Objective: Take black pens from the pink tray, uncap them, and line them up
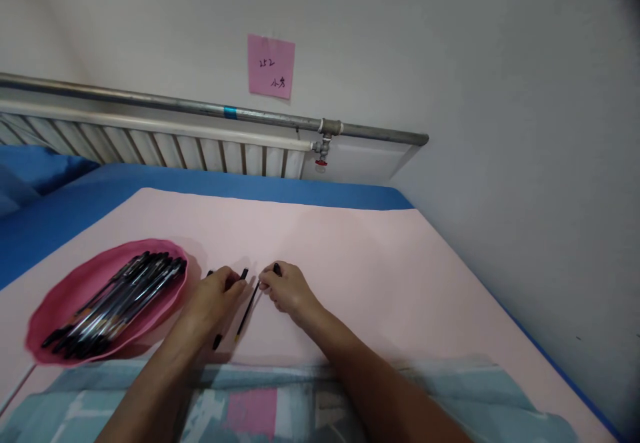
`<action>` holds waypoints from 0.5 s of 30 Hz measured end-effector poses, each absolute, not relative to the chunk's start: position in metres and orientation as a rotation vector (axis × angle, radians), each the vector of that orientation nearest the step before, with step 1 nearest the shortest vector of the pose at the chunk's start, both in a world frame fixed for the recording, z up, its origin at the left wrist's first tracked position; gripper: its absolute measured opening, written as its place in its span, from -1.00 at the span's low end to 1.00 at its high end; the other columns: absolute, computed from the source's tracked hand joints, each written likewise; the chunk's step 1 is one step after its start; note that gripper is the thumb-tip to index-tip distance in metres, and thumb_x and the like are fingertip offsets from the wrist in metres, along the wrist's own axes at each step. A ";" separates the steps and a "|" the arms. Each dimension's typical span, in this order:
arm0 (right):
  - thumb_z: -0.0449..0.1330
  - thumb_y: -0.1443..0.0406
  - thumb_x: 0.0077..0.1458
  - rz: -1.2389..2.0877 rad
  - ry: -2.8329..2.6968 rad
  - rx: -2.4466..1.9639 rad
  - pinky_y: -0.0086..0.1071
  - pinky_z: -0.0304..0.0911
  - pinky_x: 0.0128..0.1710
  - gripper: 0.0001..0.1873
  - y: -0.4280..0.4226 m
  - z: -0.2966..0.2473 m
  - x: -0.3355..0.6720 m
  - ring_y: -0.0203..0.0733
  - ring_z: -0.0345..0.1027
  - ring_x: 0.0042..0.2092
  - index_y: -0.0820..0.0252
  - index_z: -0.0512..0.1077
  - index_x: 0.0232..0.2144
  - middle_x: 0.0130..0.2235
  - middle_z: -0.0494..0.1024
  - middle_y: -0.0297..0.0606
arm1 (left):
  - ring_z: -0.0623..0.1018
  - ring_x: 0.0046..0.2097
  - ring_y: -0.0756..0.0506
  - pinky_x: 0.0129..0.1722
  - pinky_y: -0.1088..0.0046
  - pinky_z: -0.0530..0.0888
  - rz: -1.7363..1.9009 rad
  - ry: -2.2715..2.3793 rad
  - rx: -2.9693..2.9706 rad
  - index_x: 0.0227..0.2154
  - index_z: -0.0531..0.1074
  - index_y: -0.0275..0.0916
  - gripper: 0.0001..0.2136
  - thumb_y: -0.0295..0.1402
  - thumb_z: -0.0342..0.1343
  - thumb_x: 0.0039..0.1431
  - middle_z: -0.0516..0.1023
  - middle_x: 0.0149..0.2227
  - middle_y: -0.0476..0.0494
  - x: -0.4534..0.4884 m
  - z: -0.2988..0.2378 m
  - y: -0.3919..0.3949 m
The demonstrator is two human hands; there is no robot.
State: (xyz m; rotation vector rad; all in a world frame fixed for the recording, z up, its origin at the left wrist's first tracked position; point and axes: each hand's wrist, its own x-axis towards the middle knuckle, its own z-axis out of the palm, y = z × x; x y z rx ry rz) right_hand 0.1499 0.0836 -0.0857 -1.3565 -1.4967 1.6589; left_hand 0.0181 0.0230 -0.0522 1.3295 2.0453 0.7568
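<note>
My left hand [216, 294] is closed, with thumb and fingers pressed together around a dark pen. One black end of the pen [244, 273] sticks out past the fingertips. Below the hand shows another black piece [217, 341]; whether it belongs to the same pen is hidden. A little to the right, my right hand [289, 288] pinches the upper end of a thin black pen refill [249, 311], whose yellowish tip points down toward me. A small black piece [277, 269] also shows at its fingers. Another dark bit [210, 273] peeks out behind my left hand.
On the left, a pink oval basket [37, 323] holds several black and clear pens [120, 303]. A pink sheet [375, 283] covers the blue-edged table. Behind are a radiator [215, 155], a metal pipe [165, 104] with a valve, and a pink note [271, 66] on the wall.
</note>
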 end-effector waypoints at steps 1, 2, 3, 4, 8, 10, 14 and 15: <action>0.08 0.32 -0.12 1.652 -1.527 -1.366 -0.56 -0.11 -0.74 -0.92 0.085 -0.086 0.147 -0.47 0.04 -0.69 0.21 0.35 -0.54 -0.60 0.39 -0.39 | 0.44 -0.43 -0.13 -0.46 0.43 0.24 0.686 2.088 1.365 -0.51 0.41 -0.25 -0.81 -0.23 0.01 -0.05 0.49 -0.51 -0.15 0.018 -0.051 0.024; 0.08 0.31 -0.11 1.642 -1.558 -1.371 -0.55 -0.10 -0.73 -0.92 0.086 -0.086 0.145 -0.46 0.05 -0.69 0.21 0.35 -0.54 -0.59 0.40 -0.39 | 0.45 -0.40 -0.15 -0.45 0.42 0.24 0.625 2.110 1.390 -0.49 0.41 -0.25 -0.80 -0.24 0.00 -0.04 0.52 -0.47 -0.19 0.017 -0.050 0.024; 0.08 0.31 -0.10 1.628 -1.592 -1.375 -0.55 -0.09 -0.72 -0.91 0.087 -0.085 0.143 -0.46 0.06 -0.68 0.21 0.36 -0.54 -0.59 0.41 -0.38 | 0.47 -0.37 -0.16 -0.43 0.41 0.25 0.581 2.114 1.409 -0.48 0.42 -0.25 -0.80 -0.24 -0.01 -0.04 0.53 -0.44 -0.22 0.017 -0.049 0.025; 0.08 0.31 -0.09 1.609 -1.629 -1.382 -0.54 -0.07 -0.70 -0.90 0.088 -0.084 0.141 -0.45 0.08 -0.67 0.21 0.37 -0.53 -0.58 0.42 -0.37 | 0.48 -0.36 -0.17 -0.42 0.41 0.26 0.552 2.115 1.425 -0.47 0.42 -0.25 -0.79 -0.23 -0.02 -0.03 0.54 -0.42 -0.24 0.015 -0.049 0.025; 0.10 0.30 -0.06 1.477 -1.797 -1.455 -0.50 0.00 -0.61 -0.86 0.086 -0.078 0.143 -0.38 0.19 -0.58 0.20 0.42 -0.42 -0.53 0.47 -0.32 | 0.49 -0.37 -0.19 -0.42 0.40 0.26 0.552 2.224 1.459 -0.48 0.43 -0.23 -0.80 -0.24 -0.02 -0.01 0.54 -0.43 -0.24 0.002 -0.045 0.024; 0.09 0.31 -0.04 1.348 -1.942 -1.439 -0.49 0.04 -0.54 -0.86 0.081 -0.078 0.149 -0.34 0.26 -0.49 0.18 0.43 -0.39 -0.48 0.49 -0.32 | 0.47 -0.47 -0.15 -0.48 0.41 0.25 0.656 2.251 1.369 -0.48 0.41 -0.21 -0.80 -0.22 -0.03 0.00 0.51 -0.53 -0.16 -0.008 -0.043 0.022; 0.06 0.34 0.01 1.013 -2.371 -1.194 -0.45 0.06 -0.41 -0.86 0.064 -0.081 0.162 -0.29 0.31 -0.36 0.17 0.43 -0.40 -0.37 0.51 -0.30 | 0.37 -0.65 -0.06 -0.60 0.44 0.22 0.924 2.097 1.141 -0.49 0.38 -0.18 -0.79 -0.16 -0.01 -0.01 0.38 -0.68 0.00 -0.018 -0.040 0.016; 0.05 0.34 0.03 0.915 -2.457 -1.145 -0.44 0.06 -0.38 -0.85 0.060 -0.082 0.164 -0.28 0.31 -0.34 0.17 0.43 -0.39 -0.36 0.50 -0.29 | 0.35 -0.66 -0.05 -0.61 0.44 0.22 0.985 2.064 1.114 -0.49 0.39 -0.18 -0.80 -0.16 0.01 -0.02 0.37 -0.68 0.01 -0.019 -0.039 0.015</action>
